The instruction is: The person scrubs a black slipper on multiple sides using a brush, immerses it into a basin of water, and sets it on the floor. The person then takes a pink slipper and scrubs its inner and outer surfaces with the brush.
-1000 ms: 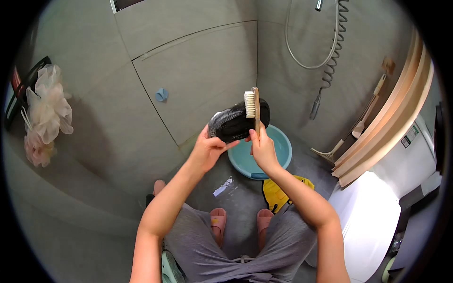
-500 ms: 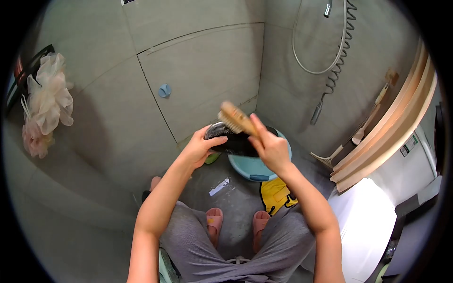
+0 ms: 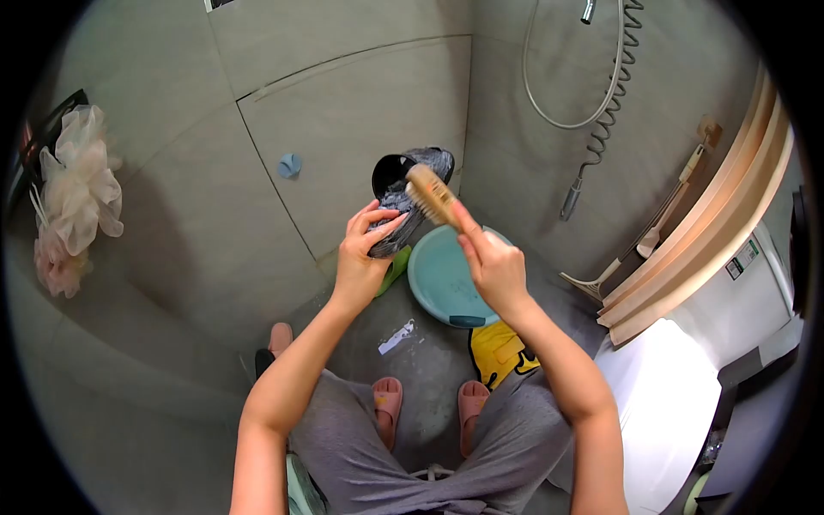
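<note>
A black shoe [image 3: 433, 160] with whitish suds on it is tilted in the air, its dark opening facing up and left. My left hand [image 3: 367, 249] grips it by the lower end, fingers across the top. In my right hand [image 3: 493, 264] is a wooden brush [image 3: 432, 193], whose pale bristles are at the shoe's upper, near the opening. Beneath and to the right of the shoe, a light blue basin [image 3: 446, 279] rests on the floor.
A yellow cloth item [image 3: 498, 354] lies by the basin, with a green object [image 3: 393, 271] at its left. A white strip [image 3: 396, 337] is on the floor. The white toilet [image 3: 665, 412] and beige curtain [image 3: 687, 232] stand right. A shower hose [image 3: 616, 77] hangs above.
The shoe has been turned over, from sole showing to opening and upper showing, and raised. The brush has shifted to the upper, and the basin is less covered.
</note>
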Tool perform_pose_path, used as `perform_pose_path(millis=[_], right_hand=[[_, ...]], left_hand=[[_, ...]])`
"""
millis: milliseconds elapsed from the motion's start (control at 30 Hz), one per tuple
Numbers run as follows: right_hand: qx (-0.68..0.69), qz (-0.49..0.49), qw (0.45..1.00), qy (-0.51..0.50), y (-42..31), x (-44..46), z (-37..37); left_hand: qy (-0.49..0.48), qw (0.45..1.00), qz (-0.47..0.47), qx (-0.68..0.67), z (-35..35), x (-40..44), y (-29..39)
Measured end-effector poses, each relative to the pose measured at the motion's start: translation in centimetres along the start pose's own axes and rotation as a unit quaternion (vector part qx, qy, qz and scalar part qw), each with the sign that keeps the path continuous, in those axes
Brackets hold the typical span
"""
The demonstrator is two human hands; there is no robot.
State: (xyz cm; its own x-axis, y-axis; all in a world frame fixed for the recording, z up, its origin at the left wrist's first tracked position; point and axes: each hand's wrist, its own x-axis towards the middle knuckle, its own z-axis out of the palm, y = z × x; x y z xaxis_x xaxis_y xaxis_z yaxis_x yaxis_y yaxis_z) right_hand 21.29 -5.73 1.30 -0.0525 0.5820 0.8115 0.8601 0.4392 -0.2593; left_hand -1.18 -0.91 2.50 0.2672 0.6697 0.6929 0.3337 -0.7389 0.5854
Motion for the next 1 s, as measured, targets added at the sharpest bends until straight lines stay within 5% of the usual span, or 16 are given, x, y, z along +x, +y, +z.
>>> perform_pose_path(millis=[133,367,433,533,767,900,1000], right_hand=[[0.042,-0.111,0.991,-0.058,-3.4,-1.0,-1.0],[-0.027,-0.008,0.999,0.032,1.7,0.4,0.6],[0.008,-0.024,1.000,-0.004,-0.4,-0.6,0.2],[0.044,-0.107,0.993,-0.027,-3.3,-1.0,-0.3],[-0.017,0.014,1.000,0.019,0.6,0.1,0.5],[0.030,-0.124,0.992,-0.007,-2.9,-0.9,0.3],[-0.035,-0.033,0.999,0.013,0.2,0.2,1.0]], left_hand=[[0.016,0.996,-0.053,-0.066,0.8,-0.5,-1.6],[0.040,0.983,-0.078,-0.163,0.6,-0.2,-0.3],[0.060,0.910,-0.222,-0.344,1.1,-0.4,-0.8],[0.041,0.857,-0.260,-0.443,0.9,-0.6,-1.5],[0.050,0.728,-0.352,-0.587,1.5,-0.5,1.1],[0.044,0.714,-0.338,-0.612,1.4,-0.6,0.7],[0.028,0.697,-0.344,-0.628,0.8,0.0,1.5]])
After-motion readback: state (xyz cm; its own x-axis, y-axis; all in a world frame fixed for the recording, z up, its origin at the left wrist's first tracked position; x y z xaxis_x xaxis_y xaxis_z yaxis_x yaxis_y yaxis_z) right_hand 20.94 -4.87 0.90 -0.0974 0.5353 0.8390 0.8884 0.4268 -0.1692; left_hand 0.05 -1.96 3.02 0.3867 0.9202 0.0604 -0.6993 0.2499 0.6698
